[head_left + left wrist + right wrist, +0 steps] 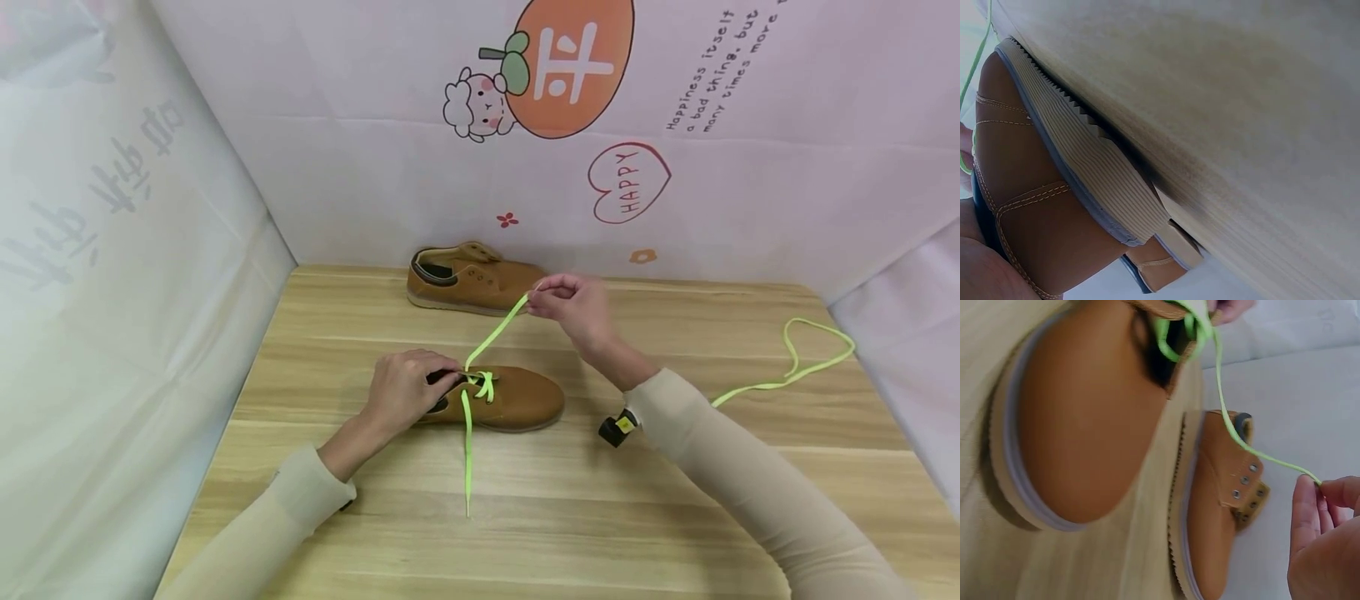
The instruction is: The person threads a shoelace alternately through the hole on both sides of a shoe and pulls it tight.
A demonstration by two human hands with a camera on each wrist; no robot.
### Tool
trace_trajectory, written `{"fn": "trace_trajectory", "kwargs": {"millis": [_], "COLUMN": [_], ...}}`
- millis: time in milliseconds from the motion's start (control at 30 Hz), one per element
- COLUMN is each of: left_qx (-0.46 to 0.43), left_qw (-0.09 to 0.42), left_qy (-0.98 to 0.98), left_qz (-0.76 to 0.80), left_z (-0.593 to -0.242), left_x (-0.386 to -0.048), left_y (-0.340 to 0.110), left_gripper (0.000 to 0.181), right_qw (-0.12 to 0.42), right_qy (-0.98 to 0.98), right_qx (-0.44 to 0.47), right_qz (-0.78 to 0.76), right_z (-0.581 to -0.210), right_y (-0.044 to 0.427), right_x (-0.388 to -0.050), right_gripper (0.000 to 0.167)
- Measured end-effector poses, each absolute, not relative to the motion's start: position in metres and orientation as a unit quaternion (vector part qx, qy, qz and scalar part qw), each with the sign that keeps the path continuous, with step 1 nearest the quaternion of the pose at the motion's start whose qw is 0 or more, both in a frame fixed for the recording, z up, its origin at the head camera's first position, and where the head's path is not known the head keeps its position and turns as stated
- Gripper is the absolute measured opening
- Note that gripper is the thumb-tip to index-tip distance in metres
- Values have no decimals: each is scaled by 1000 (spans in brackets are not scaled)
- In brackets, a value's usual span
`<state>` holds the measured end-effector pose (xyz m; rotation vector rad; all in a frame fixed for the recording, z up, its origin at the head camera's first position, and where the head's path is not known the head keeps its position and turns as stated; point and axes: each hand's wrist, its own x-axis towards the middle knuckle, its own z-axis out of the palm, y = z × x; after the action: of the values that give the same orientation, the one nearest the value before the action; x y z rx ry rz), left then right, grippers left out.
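Observation:
A brown leather shoe (528,398) stands on the wooden table, toe pointing right, with a yellow-green shoelace (487,387) threaded through its front eyelets. My left hand (408,383) is at the shoe's opening and grips the edge by the upper eyelets, fingers partly hidden. My right hand (573,307) is raised beyond the toe and pinches one end of the lace, which runs fairly straight to the eyelets. In the right wrist view thumb and fingertips meet on that lace end (1300,469). The other lace end (468,467) hangs over the near side onto the table.
A second brown shoe (480,279), with bare eyelets, stands behind, close to the back wall cloth (360,167). Another yellow-green lace (817,364) lies loose at the right of the table (570,517), partly behind the right sleeve. White cloth (150,275) also borders the left side.

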<state>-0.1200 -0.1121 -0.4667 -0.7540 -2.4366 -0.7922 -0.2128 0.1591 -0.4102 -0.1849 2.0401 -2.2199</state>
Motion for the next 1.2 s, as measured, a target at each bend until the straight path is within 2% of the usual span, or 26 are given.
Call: {"fn": "trace_trajectory", "kwargs": {"millis": [233, 400, 567, 733, 967, 1200], "left_qx": [-267, -266, -268, -262, -234, -209], "left_qw": [232, 227, 212, 183, 147, 103], "left_qy": [-888, -892, -895, -904, -918, -926], "left_qz": [-294, -288, -285, -285, -286, -299], "left_z": [-467, -465, -462, -458, -453, -450], "left_x": [-119, -119, -120, -118, -117, -114], "left_y": [-112, -112, -111, -114, -119, -133], "left_gripper": [11, 10, 8, 10, 20, 34], "right_qw": [123, 147, 142, 140, 135, 113], "right_qy": [752, 786, 824, 867, 891, 893], "right_qx": [-99, -120, -154, -202, -232, -252], "right_qz": [-640, -589, -526, -434, -367, -355], "right_z": [-427, -435, -440, -443, -445, -443], "right_y": [143, 133, 131, 131, 133, 147], "right_x": [-204, -199, -198, -197, -195, -191], "right_gripper": [7, 8, 5, 16, 31, 31]}}
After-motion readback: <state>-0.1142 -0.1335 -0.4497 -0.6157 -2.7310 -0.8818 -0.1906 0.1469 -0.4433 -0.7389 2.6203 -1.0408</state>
